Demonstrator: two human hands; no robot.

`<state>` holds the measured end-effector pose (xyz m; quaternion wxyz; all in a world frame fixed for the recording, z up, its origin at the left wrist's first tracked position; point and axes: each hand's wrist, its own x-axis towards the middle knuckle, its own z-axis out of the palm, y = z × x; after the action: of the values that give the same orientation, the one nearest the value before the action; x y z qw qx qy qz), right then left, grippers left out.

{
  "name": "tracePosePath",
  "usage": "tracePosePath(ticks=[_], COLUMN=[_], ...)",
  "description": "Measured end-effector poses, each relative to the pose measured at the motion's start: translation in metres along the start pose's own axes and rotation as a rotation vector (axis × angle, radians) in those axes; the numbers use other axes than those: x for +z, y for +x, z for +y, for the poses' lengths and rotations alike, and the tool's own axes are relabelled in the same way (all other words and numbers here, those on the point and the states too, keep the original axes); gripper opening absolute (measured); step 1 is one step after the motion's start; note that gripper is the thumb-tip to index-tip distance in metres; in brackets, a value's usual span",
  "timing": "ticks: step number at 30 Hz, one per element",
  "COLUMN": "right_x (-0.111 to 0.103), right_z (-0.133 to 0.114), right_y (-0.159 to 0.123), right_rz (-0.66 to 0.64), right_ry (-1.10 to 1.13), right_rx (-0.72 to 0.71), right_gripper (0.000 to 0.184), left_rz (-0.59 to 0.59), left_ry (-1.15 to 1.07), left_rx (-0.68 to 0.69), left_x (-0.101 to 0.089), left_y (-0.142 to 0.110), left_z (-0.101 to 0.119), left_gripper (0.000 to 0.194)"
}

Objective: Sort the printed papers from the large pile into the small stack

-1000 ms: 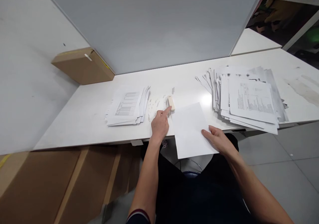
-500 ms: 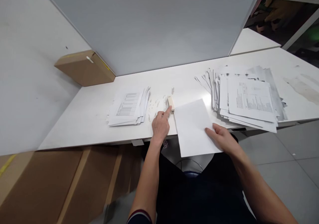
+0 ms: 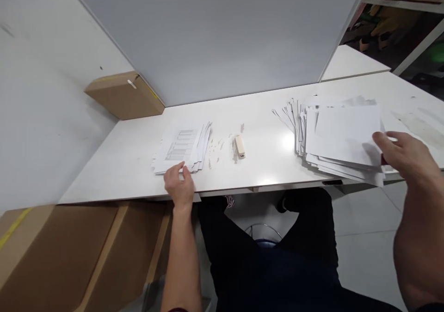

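Now we are between sheets: our right hand (image 3: 404,157), fingers spread, lays a blank sheet (image 3: 347,131) right of the stapler (image 3: 239,146); our left hand (image 3: 179,185), loosely curled, touches the small stack (image 3: 182,148) left of it, probably squaring it next.

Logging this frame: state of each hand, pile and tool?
left hand: open, fingertips on near corner of small pile
small pile: flat, fanned, printed side up
right hand: open, at big pile's right edge
big pile: fanned, blank sheet on top
stapler: lying untouched, closed
cardboard box: shut
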<state>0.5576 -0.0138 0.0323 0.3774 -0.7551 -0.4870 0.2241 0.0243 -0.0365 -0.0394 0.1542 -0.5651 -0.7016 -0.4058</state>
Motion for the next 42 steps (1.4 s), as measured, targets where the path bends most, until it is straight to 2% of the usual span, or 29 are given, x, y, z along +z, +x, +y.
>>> tracePosePath(ticks=[2, 3, 5, 7, 10, 14, 17, 20, 22, 26, 29, 31, 33, 38, 42], right_x=[-0.001, 0.001, 0.009, 0.02, 0.04, 0.067, 0.089, 0.112, 0.128, 0.16, 0.181, 0.191, 0.197, 0.206, 0.209], right_z=[0.002, 0.0, -0.008, -0.019, -0.031, -0.035, -0.034, -0.037, -0.042, -0.054, -0.061, -0.062, -0.061, -0.055, -0.052], right_y=[-0.008, -0.016, -0.038, -0.061, -0.085, -0.101, -0.113, -0.134, -0.15, -0.174, -0.178, -0.177, -0.177, -0.178, -0.176], right_rz=[0.221, 0.287, 0.219, 0.138, 0.079, -0.001, -0.088, -0.233, -0.378, -0.743, -0.918, -0.965, -0.978, -0.977, -0.887], right_ry=[-0.282, -0.374, -0.36, -0.256, -0.161, -0.18, -0.175, -0.075, 0.06, 0.441, 0.679, 0.784, 0.848, 0.821, 0.793], right_rx=[0.021, 0.036, 0.002, -0.03, -0.064, -0.103, -0.181, -0.234, -0.189, 0.003, 0.203, 0.333, 0.399, 0.37, 0.322], right_gripper=[0.04, 0.045, 0.05, 0.049, 0.044, 0.043, 0.039, 0.039, 0.04, 0.044, 0.05, 0.049, 0.045, 0.035, 0.031], left_rz=[-0.088, -0.148, -0.276, -0.383, -0.485, -0.524, -0.463, -0.328, -0.252, -0.278, -0.341, -0.366, -0.373, -0.384, -0.451], left_ry=[0.086, 0.115, 0.157, 0.184, 0.213, 0.226, 0.22, 0.178, 0.103, -0.086, -0.19, -0.243, -0.277, -0.294, -0.303], left_rx=[0.06, 0.107, 0.211, 0.303, 0.362, 0.356, 0.307, 0.24, 0.262, 0.472, 0.539, 0.538, 0.525, 0.503, 0.466], left_x=[-0.006, -0.008, -0.009, -0.007, -0.005, -0.001, 0.001, -0.004, -0.011, -0.03, -0.037, -0.039, -0.04, -0.039, -0.04], left_y=[0.013, 0.019, 0.029, 0.036, 0.042, 0.046, 0.049, 0.043, 0.028, -0.029, -0.074, -0.094, -0.105, -0.108, -0.105], left_z=[-0.022, -0.03, -0.043, -0.05, -0.052, -0.052, -0.051, -0.034, -0.012, 0.045, 0.077, 0.087, 0.091, 0.092, 0.094], left_gripper=[0.026, 0.027, 0.031, 0.035, 0.038, 0.033, 0.03, 0.03, 0.028, 0.023, 0.025, 0.026, 0.026, 0.025, 0.018])
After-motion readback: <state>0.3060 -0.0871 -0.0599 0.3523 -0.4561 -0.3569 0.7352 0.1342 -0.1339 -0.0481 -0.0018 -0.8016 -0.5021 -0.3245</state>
